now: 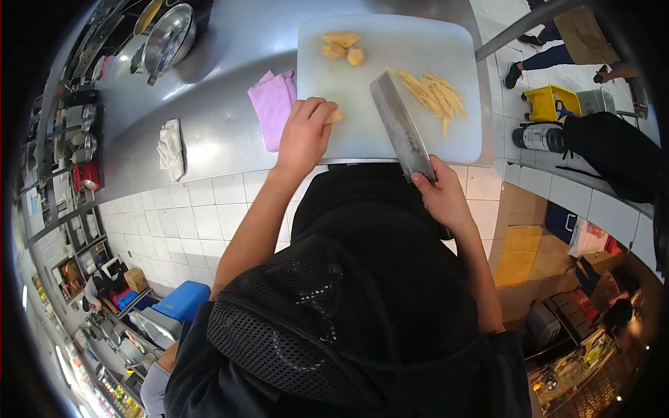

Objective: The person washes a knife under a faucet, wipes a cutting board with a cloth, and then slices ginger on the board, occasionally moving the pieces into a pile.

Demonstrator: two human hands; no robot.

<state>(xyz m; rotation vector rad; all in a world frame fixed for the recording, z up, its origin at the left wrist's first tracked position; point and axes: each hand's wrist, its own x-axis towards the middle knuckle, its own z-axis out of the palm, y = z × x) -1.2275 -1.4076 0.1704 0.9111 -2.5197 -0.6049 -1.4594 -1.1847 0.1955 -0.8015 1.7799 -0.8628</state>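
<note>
On the white cutting board [348, 90], my left hand [308, 132] is closed round a pale yellow piece [335, 116] near the board's left side. My right hand [442, 194] grips the handle of a broad cleaver [398, 122], whose blade lies slanted over the board's front middle, apart from the piece. To the right of the blade is a pile of thin pale yellow strips [435, 96]. Several peeled pieces [341, 47] rest at the board's back left.
A folded purple cloth [272, 108] lies beside the board, and a white cloth [170, 150] farther left. Metal bowls [169, 38] stand at the back left. At the right are a person's legs [547, 59], a yellow bucket [550, 103] and a gas canister [540, 137].
</note>
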